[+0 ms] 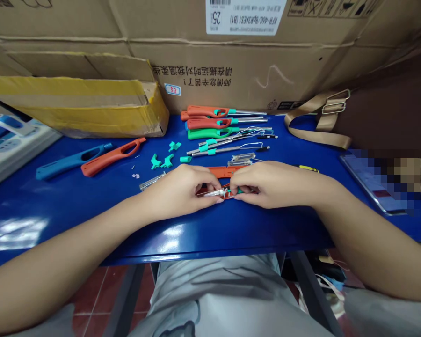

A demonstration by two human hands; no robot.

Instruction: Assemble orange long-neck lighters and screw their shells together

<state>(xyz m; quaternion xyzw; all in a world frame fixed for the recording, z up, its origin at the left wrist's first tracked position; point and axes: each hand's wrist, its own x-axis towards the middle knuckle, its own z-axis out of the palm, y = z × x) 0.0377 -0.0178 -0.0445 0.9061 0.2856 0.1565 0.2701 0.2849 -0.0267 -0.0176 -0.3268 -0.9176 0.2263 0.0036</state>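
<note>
My left hand (pixel 192 189) is closed, pinching a clear lighter fuel tank (pixel 214 193) over an orange lighter shell half. My right hand (pixel 263 185) is closed at the valve end of the tank; its fingertips hide what they pinch, and a bit of teal plastic shows beneath them. Just behind my hands lies another orange shell half (pixel 215 172). Beyond it are loose clear fuel tanks (pixel 243 157) and metal lighter tubes (pixel 221 149) with white wires. A further clear tank (pixel 151 181) lies by my left wrist.
Assembled lighters (pixel 208 123) lie stacked at the back. Blue (pixel 70 162) and orange (pixel 108 161) handles, plus teal trigger pieces (pixel 156 162), lie left. A yellow-taped box (pixel 101 105), power strip (pixel 17 145), strap (pixel 301 128) and phone (pixel 368 185) surround the work area.
</note>
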